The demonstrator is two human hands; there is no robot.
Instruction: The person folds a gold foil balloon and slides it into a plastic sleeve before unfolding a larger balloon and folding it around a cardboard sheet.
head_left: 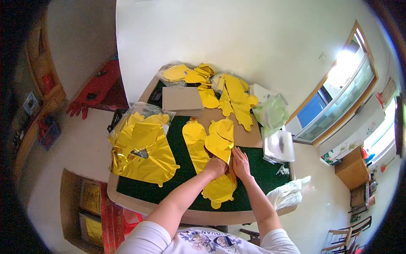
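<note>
A flat, uninflated gold foil balloon (220, 144) lies partly folded over in front of me on the dark green table top (169, 192). My left hand (215, 168) is closed, its fingers curled at the fold and mostly hidden under the foil. Beside the foil's right edge, my right hand (241, 162) lies with its fingers stretched out, pressing near that edge. The balloon's rounded lower part, with small tabs, spreads below both wrists. To the left sits a bigger pile of gold foil balloons (146, 158), partly in clear plastic.
A stack of grey-brown cardboard (182, 99) stands at the back. More gold foil shapes (237, 97) lie to its right. Along the right side are a pale green plastic bag (271, 112), clear plastic sleeves (278, 146) and a white bag (287, 194). A wall rises behind the table.
</note>
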